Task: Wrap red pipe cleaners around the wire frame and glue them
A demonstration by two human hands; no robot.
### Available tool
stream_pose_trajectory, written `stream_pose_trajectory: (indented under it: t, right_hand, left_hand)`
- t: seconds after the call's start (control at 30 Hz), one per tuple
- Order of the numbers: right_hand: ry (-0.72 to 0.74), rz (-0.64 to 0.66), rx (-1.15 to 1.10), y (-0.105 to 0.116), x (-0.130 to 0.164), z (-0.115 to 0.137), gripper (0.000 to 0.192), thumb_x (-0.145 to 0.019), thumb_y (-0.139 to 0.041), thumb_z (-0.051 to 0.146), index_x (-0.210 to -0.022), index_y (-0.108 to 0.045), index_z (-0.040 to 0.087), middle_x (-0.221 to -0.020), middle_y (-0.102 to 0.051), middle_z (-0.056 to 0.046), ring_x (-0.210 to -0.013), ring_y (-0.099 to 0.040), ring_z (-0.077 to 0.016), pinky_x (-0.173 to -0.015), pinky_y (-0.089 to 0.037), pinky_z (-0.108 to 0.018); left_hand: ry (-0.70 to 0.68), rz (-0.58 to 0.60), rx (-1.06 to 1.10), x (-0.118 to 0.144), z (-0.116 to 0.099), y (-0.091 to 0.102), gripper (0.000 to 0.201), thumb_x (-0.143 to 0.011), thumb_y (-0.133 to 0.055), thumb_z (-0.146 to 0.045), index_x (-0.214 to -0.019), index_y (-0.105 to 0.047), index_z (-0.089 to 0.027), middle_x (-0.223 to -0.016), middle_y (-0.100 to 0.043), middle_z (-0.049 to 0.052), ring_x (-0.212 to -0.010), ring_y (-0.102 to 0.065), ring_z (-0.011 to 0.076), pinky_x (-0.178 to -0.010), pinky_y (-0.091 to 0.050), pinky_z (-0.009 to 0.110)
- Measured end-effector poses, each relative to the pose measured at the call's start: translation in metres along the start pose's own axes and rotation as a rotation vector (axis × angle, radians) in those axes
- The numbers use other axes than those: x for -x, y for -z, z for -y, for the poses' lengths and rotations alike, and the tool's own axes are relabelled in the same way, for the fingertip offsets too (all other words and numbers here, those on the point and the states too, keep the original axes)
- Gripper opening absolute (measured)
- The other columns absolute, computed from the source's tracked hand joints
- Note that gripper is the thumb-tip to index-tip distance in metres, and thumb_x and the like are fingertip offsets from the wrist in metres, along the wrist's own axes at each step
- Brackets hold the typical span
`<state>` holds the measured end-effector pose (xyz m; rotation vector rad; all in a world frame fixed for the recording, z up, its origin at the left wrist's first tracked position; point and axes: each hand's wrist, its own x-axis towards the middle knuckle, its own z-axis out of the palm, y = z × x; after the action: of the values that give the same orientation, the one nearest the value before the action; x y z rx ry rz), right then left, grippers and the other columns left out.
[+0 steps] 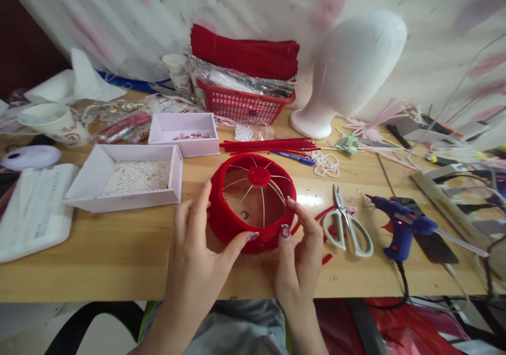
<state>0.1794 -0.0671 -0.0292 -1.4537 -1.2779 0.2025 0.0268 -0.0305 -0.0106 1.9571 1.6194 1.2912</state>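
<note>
Two hands [197,244] [298,252] clasp the red spoked frame [259,176], which faces upward, axis upright.

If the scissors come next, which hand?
Right hand, probably: it touches the red frame on the side nearer the scissors. The left hand is farther off, toward the frame's other side.

Pretty bright, soft light overall tbh. White glare patch on the tabletop [118,260] just left of the scissors [343,210], wide-angle stretch toward the edges, and the patterned curtain [253,1] way behind them looks kinda soft.
</note>
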Motion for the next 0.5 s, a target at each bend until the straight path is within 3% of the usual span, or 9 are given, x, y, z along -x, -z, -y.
stream_pose_trajectory:
  t: [0.17,0.3,0.5]
  right_hand:
    - [0.17,0.216,0.176,0.029,-0.03,-0.005,0.032,-0.102,-0.048,0.024,-0.133,-0.057,0.029,-0.138,-0.061,-0.007,-0.13,-0.052,-0.0249,-0.107,-0.039,-0.049]
    - [0.156,0.327,0.165,0.034,-0.044,-0.011,0.022,-0.103,-0.047,0.026,-0.12,-0.062,0.028,-0.148,-0.051,-0.006,-0.14,-0.044,-0.0261,-0.111,-0.037,-0.049]
    - [0.175,0.214,0.207,0.031,-0.042,-0.019,0.01,-0.1,-0.053,0.027,-0.096,-0.062,0.025,-0.123,-0.049,-0.008,-0.117,-0.052,-0.0251,-0.094,-0.047,-0.045]
  left_hand:
    - [-0.012,0.002,0.043,0.001,0.006,-0.001,0.074,-0.088,-0.071,-0.048,-0.152,-0.043,-0.025,-0.122,-0.055,0.011,-0.111,-0.06,0.0271,-0.097,-0.054,0.046]
    - [-0.035,0.009,0.055,-0.001,0.005,-0.001,0.069,-0.088,-0.072,-0.043,-0.149,-0.046,-0.025,-0.123,-0.056,0.011,-0.114,-0.059,0.0265,-0.098,-0.054,0.045]
    - [-0.07,0.0,0.073,-0.008,0.011,-0.002,0.056,-0.09,-0.071,-0.044,-0.14,-0.053,-0.024,-0.122,-0.062,0.01,-0.113,-0.062,0.026,-0.098,-0.053,0.046]
